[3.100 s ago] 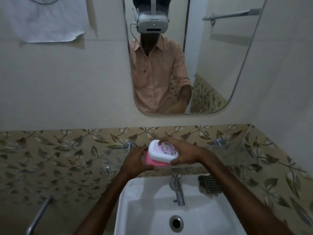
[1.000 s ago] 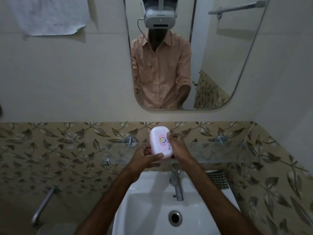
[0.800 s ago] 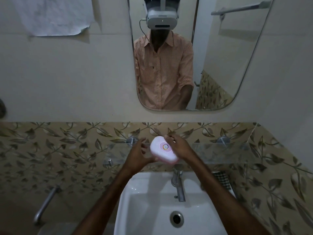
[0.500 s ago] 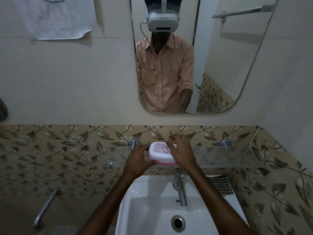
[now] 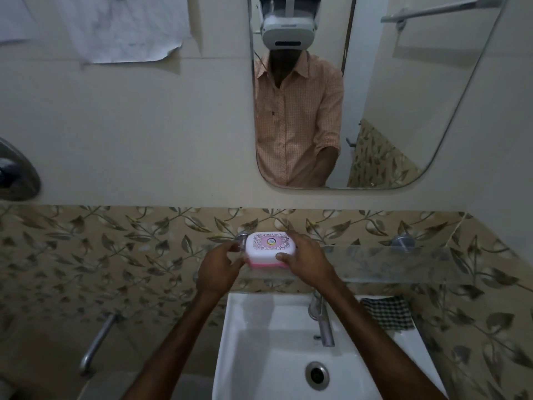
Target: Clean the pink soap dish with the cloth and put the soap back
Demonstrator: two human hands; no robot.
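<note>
Probably near the end of the task, judging by the layout: pink soap dish (image 5: 270, 253) closed under its white patterned lid, level, down at the glass shelf (image 5: 375, 262) at about 12 o'clock from the basin (image 5: 259, 342), left of the shelf's middle and just right of the left chrome bracket (image 5: 241, 237). Whether fully resting on the glass or a hair above it, cannot tell. Soap itself hidden, presumably inside, though not provable with the lid shut. Checked cloth (image 5: 388, 312) lying on the basin ledge at roughly 4 o'clock from the dish, well apart from both hands, so wiping apparently finished. Left hand (image 5: 220, 268) half curled at the dish's 8 o'clock corner, fingertips against the pink base. Right hand (image 5: 307, 262) wrapped over the 3 o'clock end, thumb on the front wall, fingers over the back edge, gripping lid and base together. Left to do: letting go, perhaps a nudge to square the dish on the shelf. Compared with a second ago: dish no longer tipped up on end with the lid face toward the camera, now flat and lower, carried further toward the wall and onto the shelf line; cloth unmoved beside the tap (image 5: 323, 321).
</note>
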